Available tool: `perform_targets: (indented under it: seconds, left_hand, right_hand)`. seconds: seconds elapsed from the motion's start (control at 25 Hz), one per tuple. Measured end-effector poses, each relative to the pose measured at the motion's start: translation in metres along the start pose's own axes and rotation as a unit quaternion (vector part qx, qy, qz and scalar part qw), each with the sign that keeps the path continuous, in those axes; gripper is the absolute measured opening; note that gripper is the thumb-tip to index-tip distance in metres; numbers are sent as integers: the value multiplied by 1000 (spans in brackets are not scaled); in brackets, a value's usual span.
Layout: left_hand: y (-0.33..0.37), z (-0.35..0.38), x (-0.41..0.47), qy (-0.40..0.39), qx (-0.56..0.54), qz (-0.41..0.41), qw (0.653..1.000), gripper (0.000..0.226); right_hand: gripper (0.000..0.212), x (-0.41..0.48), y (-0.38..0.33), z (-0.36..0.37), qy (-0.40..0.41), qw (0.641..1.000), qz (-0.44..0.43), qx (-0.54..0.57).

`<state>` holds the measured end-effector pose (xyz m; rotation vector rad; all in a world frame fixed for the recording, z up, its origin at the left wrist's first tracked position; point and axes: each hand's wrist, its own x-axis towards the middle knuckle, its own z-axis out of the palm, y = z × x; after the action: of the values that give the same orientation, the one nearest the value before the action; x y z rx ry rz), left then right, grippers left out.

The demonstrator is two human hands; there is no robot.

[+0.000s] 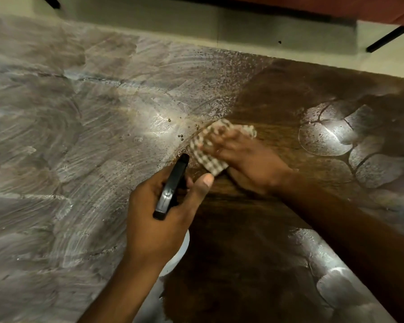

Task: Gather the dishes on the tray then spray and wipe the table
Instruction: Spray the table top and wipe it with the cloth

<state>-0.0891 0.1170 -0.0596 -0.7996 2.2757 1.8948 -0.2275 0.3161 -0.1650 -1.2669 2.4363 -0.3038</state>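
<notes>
My left hand (159, 220) grips a spray bottle by its black trigger head (173, 185), nozzle pointing up toward the cloth. The bottle's white body (181, 250) peeks out under my palm. My right hand (245, 159) presses a checkered cloth (208, 148) flat on the dark wooden table (243, 241), just beyond the nozzle. Wet streaks and droplets cover the left and far parts of the table. No dishes or tray are in view.
The table's far edge (289, 58) runs diagonally across the top, with pale floor beyond it. A black furniture leg (387, 40) stands at the upper right. Wet patches (336, 129) shine on the right side of the table.
</notes>
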Motion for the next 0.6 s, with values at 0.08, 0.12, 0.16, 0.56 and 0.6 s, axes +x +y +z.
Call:
perform_targets:
  seconds: [0.08,0.12,0.16,0.56,0.6]
  left_hand:
    - [4,-3,7,2,-2,-6,1000,48]
    - [5,-4,11,3,-4,-8,1000,55]
    - [6,-4,16,4,-6,-10,1000,59]
    - [19,-3,63,-8,-21,21,1000,27]
    - [20,-4,66,-11,-20,20,1000,33]
  right_hand:
    - [64,6,41,-21,95,966,233,56]
    - [66,13,54,-30,159,926,330,89]
    - [68,24,57,-35,216,881,405,110]
    - [67,54,-15,-2,25,997,-74,18]
    - [65,51,5,-8,22,999,-35,17]
